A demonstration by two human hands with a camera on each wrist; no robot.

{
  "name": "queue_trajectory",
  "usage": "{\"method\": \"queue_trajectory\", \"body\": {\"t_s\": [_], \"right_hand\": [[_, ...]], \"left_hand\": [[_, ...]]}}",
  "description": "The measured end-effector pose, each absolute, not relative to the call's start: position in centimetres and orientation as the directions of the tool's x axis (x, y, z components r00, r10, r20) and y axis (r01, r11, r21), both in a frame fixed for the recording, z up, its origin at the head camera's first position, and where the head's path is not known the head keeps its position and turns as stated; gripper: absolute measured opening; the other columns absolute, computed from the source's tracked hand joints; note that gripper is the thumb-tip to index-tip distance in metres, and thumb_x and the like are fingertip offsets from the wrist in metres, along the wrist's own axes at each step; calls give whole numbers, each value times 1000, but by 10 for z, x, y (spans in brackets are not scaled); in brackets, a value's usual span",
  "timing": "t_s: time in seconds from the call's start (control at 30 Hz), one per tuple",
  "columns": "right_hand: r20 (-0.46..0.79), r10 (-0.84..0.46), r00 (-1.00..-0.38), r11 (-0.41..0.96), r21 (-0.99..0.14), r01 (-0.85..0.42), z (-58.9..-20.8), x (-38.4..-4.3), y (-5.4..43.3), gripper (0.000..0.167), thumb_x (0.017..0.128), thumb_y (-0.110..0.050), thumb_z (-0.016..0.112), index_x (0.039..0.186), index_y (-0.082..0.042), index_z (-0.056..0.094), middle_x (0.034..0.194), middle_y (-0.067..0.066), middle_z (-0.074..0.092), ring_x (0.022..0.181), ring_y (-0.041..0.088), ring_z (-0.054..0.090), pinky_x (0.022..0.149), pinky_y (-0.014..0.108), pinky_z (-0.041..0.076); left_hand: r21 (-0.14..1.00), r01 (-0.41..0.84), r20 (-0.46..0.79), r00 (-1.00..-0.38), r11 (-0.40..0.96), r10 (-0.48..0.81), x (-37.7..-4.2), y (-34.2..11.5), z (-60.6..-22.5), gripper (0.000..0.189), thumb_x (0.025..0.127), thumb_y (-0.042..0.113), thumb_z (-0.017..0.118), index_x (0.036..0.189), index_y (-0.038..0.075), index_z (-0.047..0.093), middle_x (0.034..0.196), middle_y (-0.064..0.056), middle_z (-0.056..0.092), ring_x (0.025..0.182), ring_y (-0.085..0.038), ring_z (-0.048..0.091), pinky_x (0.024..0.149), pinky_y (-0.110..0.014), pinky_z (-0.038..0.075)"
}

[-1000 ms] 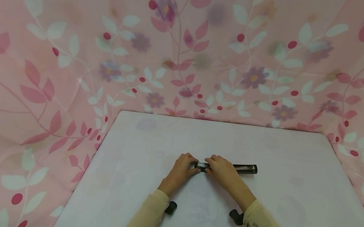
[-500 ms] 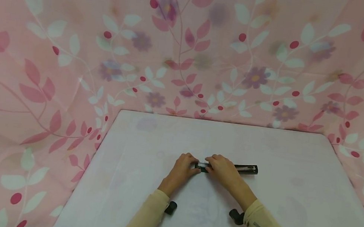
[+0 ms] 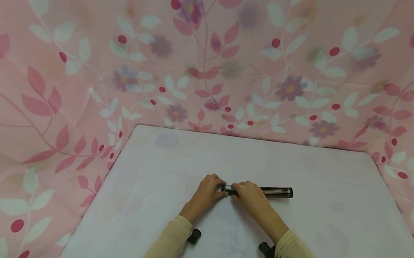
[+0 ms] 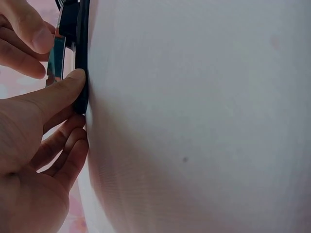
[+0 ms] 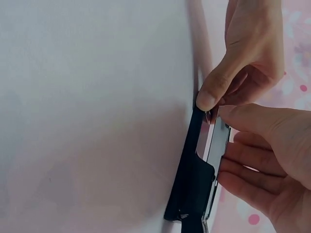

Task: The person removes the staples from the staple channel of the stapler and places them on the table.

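Observation:
A black stapler (image 3: pixel 276 192) lies across the middle of the white table in the head view, opened out with its top cover swung to the right. My left hand (image 3: pixel 207 191) pinches the front end of its black base (image 5: pixel 187 170), thumb on the near side. My right hand (image 3: pixel 254 200) holds the metal staple channel (image 5: pixel 218 141) above the base; its thumb is close to the left thumb at the front end. In the left wrist view, the right fingers (image 4: pixel 36 41) lie along the shiny channel. Part of the stapler's middle is hidden under the right hand in the head view.
The white table (image 3: pixel 174 151) meets a pink floral cloth (image 3: pixel 214 61) at its back and sides. Dark wrist cameras (image 3: pixel 194 236) stick out from the cream sleeves (image 3: pixel 165 243).
My right hand has slid slightly left along the stapler, nearer the left hand, covering more of the metal channel. The left hand and the stapler have stayed in place.

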State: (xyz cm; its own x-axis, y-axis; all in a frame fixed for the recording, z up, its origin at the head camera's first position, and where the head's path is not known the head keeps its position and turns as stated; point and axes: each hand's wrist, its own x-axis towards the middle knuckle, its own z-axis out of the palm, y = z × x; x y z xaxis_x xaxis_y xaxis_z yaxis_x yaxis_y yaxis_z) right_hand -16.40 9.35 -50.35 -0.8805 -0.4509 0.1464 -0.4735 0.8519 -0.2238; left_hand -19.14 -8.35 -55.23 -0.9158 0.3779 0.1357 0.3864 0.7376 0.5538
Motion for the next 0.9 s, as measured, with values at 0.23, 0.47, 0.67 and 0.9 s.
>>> {"method": "queue_trajectory", "body": {"t_s": [0.23,0.47,0.67,0.9], "right_hand": [[117,-341,-933,849,-387,-359,-506,-164,96,38,80,-21,81,112,-3,72,95,9,76,87,26,70,80,43,54],[153,-299,-942,823,-459,-335,-508,-164,99,38,79,-17,81,114,-2,72,93,7,77,86,24,70,77,41,55],[226,-313,-922,842,-383,-380,-501,-164,93,32,79,-15,81,108,-3,73,88,6,75,81,22,69,74,39,55],[349,-418,-839,866,-128,-484,-503,-167,86,22,78,-8,80,98,-5,74,86,7,67,77,23,64,67,35,55]], "left_hand": [[536,388,128,-915,750,382,-192,-82,-553,30,81,26,80,105,9,76,98,-4,67,87,-17,55,77,-28,46],[529,401,140,-911,748,389,-193,-82,-555,28,80,27,80,103,10,76,96,-4,66,85,-17,54,76,-27,45],[543,398,139,-911,740,388,-192,-83,-554,27,81,27,80,102,11,76,96,-2,66,86,-15,54,76,-27,44],[553,392,134,-913,735,385,-191,-82,-552,27,80,27,81,101,11,76,94,-2,65,84,-14,52,74,-25,42]]}}
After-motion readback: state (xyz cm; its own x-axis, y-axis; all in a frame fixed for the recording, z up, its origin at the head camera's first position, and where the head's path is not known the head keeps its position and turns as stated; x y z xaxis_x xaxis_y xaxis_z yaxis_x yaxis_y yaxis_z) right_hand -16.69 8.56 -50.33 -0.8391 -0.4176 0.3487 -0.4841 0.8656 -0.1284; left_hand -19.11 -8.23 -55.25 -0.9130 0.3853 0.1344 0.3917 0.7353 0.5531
